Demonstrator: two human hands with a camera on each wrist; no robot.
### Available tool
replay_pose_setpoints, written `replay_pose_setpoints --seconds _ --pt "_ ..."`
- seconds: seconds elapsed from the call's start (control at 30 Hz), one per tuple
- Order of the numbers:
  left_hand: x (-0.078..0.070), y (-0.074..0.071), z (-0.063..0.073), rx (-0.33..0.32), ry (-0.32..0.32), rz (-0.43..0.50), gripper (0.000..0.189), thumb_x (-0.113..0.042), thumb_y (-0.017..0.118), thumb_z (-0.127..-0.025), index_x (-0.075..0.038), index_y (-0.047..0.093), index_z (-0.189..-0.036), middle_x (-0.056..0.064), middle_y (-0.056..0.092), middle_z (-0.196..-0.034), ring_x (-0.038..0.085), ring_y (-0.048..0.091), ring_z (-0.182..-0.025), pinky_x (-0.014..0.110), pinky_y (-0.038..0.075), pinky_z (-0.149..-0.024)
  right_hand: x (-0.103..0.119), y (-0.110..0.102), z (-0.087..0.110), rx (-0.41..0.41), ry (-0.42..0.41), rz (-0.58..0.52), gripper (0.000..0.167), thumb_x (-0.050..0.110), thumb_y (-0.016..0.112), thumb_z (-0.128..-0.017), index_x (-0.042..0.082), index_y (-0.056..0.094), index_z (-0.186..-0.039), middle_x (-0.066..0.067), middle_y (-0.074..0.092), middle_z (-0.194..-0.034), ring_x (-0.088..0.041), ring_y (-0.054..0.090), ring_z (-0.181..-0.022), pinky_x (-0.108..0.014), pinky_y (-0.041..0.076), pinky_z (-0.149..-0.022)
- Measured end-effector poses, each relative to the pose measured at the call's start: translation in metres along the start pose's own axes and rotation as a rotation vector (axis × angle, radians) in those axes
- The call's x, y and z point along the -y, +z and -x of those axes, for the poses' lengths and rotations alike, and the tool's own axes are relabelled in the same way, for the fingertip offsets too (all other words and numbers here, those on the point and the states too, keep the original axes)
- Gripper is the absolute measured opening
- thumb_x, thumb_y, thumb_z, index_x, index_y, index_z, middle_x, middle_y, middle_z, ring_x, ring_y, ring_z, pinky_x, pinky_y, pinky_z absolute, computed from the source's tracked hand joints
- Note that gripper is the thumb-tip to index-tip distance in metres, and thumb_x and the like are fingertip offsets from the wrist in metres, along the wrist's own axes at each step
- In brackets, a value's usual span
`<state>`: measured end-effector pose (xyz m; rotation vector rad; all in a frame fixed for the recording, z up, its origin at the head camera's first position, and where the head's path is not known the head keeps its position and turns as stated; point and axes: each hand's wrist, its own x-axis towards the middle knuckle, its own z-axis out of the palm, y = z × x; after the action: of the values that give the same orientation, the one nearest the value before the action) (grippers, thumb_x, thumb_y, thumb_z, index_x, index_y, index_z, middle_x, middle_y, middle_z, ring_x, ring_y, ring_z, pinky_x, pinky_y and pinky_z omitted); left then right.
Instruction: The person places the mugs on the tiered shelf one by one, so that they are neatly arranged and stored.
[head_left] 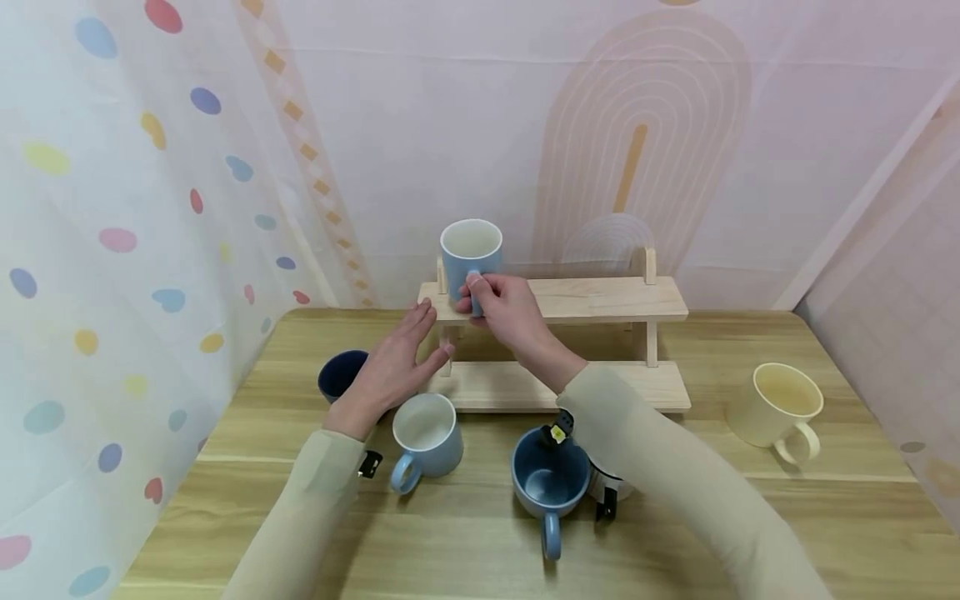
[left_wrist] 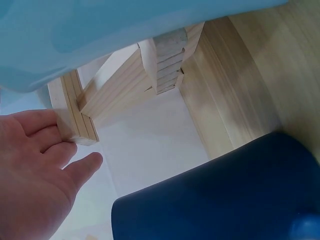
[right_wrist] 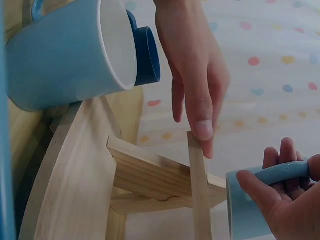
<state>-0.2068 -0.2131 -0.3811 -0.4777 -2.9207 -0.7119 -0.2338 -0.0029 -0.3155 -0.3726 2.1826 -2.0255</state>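
Observation:
A light blue mug [head_left: 457,265] with a white inside is at the left end of the upper shelf of a two-tier wooden rack [head_left: 585,298]. My right hand [head_left: 510,312] pinches its handle between thumb and fingers; whether the mug's base touches the board is hidden. With fingers extended, my left hand [head_left: 393,367] touches the left end of that upper board, as the right wrist view also shows. Close below the left hand stand another light blue mug [head_left: 438,450] and a dark navy mug [head_left: 341,372], partly covered by the hand.
A grey-blue mug [head_left: 551,500] stands in front of the rack, its handle toward me. Beside it, a white mug [head_left: 600,483] is mostly hidden under my right sleeve. A pale yellow mug [head_left: 765,417] stands at the right of the wooden table [head_left: 847,500]. A patterned curtain [head_left: 420,142] hangs behind.

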Motion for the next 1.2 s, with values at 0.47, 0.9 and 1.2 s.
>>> replay_pose_setpoints --seconds 0.47,0.9,1.2 --pt "0.000 0.001 0.001 0.000 0.005 0.012 0.078 -0.048 0.056 -0.105 0.001 0.032 -0.160 0.012 0.018 -0.171 0.029 0.015 -0.158 0.054 0.026 -0.123 -0.005 0.016 -0.007 -0.013 0.041 0.001 0.040 0.028 0.051 -0.111 -0.006 0.070 -0.118 -0.012 0.075 -0.105 -0.024 0.069 -0.108 -0.040 0.058 -0.094" --pt "0.000 0.002 -0.004 0.002 0.025 -0.001 0.080 -0.050 0.057 -0.104 0.002 0.031 -0.160 0.014 0.019 -0.171 0.031 0.016 -0.158 0.056 0.028 -0.122 -0.011 0.011 -0.010 0.003 0.058 0.046 0.036 0.029 0.051 -0.111 -0.001 0.072 -0.111 -0.010 0.074 -0.104 -0.021 0.066 -0.106 -0.032 0.058 -0.086" --pt "0.002 0.002 -0.007 0.012 0.018 -0.012 0.080 -0.050 0.056 -0.105 0.002 0.031 -0.160 0.013 0.017 -0.172 0.032 0.015 -0.158 0.057 0.028 -0.121 -0.004 0.004 0.001 0.046 0.085 0.165 0.039 0.036 0.054 -0.109 0.004 0.068 -0.126 -0.010 0.063 -0.132 -0.026 0.055 -0.119 -0.042 0.048 -0.102"
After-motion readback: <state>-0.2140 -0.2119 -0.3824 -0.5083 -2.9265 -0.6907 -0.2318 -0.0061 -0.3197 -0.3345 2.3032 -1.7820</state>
